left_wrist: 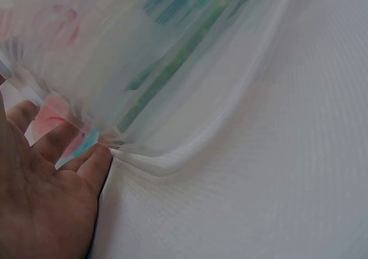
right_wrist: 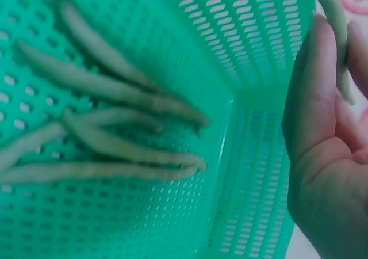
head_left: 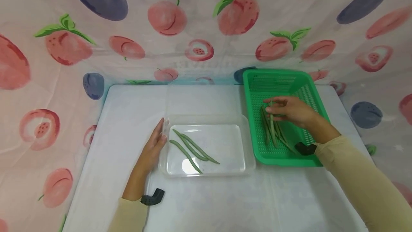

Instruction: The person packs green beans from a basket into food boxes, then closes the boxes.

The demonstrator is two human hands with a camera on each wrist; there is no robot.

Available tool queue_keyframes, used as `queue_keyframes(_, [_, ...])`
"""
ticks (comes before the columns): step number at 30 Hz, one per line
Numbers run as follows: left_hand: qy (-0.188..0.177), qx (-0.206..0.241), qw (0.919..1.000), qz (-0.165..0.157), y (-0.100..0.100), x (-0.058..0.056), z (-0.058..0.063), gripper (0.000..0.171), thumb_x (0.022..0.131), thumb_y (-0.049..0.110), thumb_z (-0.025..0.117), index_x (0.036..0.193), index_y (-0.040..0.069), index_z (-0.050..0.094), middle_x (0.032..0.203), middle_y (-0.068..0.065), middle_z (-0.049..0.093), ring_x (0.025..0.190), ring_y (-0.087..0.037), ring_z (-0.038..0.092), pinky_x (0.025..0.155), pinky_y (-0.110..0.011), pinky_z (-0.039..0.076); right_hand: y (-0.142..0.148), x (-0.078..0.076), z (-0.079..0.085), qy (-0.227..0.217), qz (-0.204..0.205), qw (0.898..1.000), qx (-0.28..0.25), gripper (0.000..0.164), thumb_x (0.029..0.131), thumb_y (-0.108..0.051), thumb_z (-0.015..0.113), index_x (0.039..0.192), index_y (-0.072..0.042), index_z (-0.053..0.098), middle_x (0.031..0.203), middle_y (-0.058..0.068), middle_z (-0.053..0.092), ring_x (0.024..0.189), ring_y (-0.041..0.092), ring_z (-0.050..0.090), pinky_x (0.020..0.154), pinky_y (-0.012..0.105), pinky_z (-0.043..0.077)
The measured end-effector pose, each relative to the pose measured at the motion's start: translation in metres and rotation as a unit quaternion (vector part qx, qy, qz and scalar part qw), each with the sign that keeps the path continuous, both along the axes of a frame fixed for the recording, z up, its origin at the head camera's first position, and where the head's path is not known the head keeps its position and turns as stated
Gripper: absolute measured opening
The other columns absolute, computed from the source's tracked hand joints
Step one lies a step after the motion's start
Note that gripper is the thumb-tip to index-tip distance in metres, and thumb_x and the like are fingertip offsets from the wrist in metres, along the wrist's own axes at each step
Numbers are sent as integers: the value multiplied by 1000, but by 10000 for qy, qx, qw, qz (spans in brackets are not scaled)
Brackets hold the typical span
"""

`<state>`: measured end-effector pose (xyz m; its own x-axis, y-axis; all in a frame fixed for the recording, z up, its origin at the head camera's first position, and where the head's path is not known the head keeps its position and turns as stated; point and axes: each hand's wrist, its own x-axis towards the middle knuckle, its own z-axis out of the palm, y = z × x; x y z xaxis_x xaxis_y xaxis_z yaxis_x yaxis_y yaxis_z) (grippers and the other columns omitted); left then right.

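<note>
My right hand point(head_left: 294, 112) is over the green basket point(head_left: 249, 117), pinching a green bean point(right_wrist: 334, 23) between thumb and fingers. Below it, several more green beans point(right_wrist: 109, 89) lie loosely on the basket's perforated floor. My left hand point(head_left: 153, 149) rests against the left side of a clear plastic container point(head_left: 225, 140), its fingers extended and touching the wall, as the left wrist view also shows. Inside that container lie 3 green beans point(head_left: 185, 151), slanting down to the right.
A transparent lid point(head_left: 202, 97) appears to extend from the container's back edge. Both containers stand on a white table point(head_left: 206, 203), the basket just right of the clear one. Fruit-printed cloth point(head_left: 128, 71) hangs behind and at the sides. Each wrist wears a black device point(head_left: 153, 197).
</note>
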<state>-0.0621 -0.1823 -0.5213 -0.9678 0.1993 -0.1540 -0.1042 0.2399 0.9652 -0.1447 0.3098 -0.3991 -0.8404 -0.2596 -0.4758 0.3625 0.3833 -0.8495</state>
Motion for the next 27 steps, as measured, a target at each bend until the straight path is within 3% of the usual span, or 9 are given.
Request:
queue_keyframes(4, [-22, 32, 10000, 11, -1, 0, -1, 61, 108, 33, 45, 159, 53, 17, 173, 6, 12, 156, -45, 17, 108, -74, 34, -10, 3, 2, -101, -312, 9990, -288, 54, 100, -19, 68, 142, 9, 47, 111, -13, 72, 99, 7, 72, 87, 24, 60])
queue_keyframes(7, [-56, 93, 9999, -20, -1, 1, -1, 61, 108, 34, 45, 160, 51, 17, 173, 6, 12, 156, -45, 19, 107, -73, 36, -17, 5, 4, -53, -322, 9986, -405, 38, 102, -22, 64, 130, 2, 55, 104, -9, 73, 96, 9, 74, 84, 25, 61])
queue_keyframes(10, [-82, 119, 9999, -27, 0, 0, -1, 61, 108, 35, 45, 159, 52, 17, 172, 6, 13, 155, -45, 20, 106, -72, 39, -24, 7, 8, 14, -213, 9988, -442, 32, 104, -31, 60, 123, -6, 55, 103, -2, 72, 93, 15, 75, 80, 31, 63])
queue_keyframes(17, [-106, 144, 9998, -10, 1, 1, 3, 61, 107, 35, 45, 160, 51, 17, 172, 5, 14, 153, -45, 26, 103, -70, 44, -44, 11, 18, 153, 39, 9992, -370, 50, 105, -43, 52, 132, -2, 43, 99, 6, 65, 83, 27, 77, 69, 42, 64])
queue_keyframes(22, [-126, 116, 9998, 28, 0, 1, 3, 61, 107, 37, 45, 159, 53, 17, 172, 5, 15, 152, -46, 29, 101, -69, 47, -53, 14, 24, 88, 203, 9987, -458, 49, 106, -36, 54, 136, -1, 41, 99, 9, 65, 86, 29, 77, 73, 45, 64])
queue_keyframes(27, [-125, 165, 9998, 12, 0, 0, 3, 61, 107, 35, 46, 159, 52, 18, 172, 5, 15, 153, -45, 29, 102, -69, 46, -59, 17, 29, -79, 315, 9977, -591, 55, 103, -23, 63, 147, -3, 37, 103, 12, 68, 94, 30, 76, 79, 46, 64])
